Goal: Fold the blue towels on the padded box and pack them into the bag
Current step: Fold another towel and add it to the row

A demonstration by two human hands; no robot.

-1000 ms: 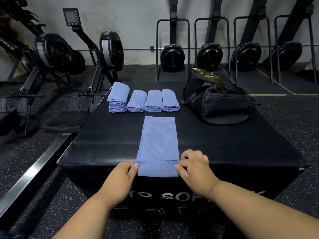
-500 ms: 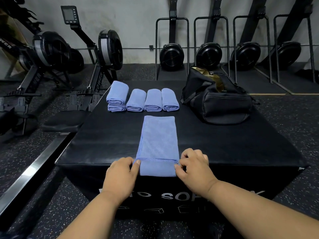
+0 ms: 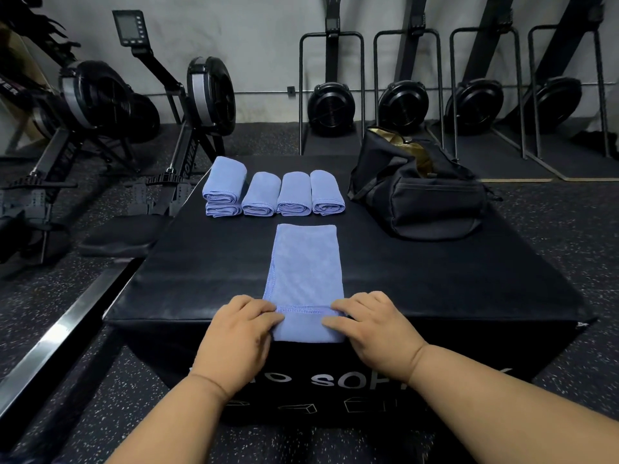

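Near edge of the padded box [image 3: 207, 272]: one blue towel [image 3: 306, 262] laid out as a long strip running near to far, its near end turned over into a short first fold with the stitched hem showing. Left hand [image 3: 239, 333] and right hand [image 3: 370, 331] at the two ends of that fold, fingers [image 3: 268, 318] curled and clamped on the cloth from both sides.

Probably the start of rolling or folding this strip away toward the far side. To do it well: keep both hands level so the fold stays square to the strip's long edges; press the crease flat before the next turn; keep tension even, since soft cloth tends to skew or bulge on one side; match the width and thickness of the finished ones.

Far side of the box: four folded towels [image 3: 294, 194] in a row, a fifth [image 3: 223, 209] under the leftmost. Far right on the box: black duffel bag [image 3: 432, 202], top open, something gold-coloured showing inside. Nothing blue visible in the bag, so packing apparently not begun.

Rowing machines [image 3: 207, 92] on the gym floor at left and along the far wall.
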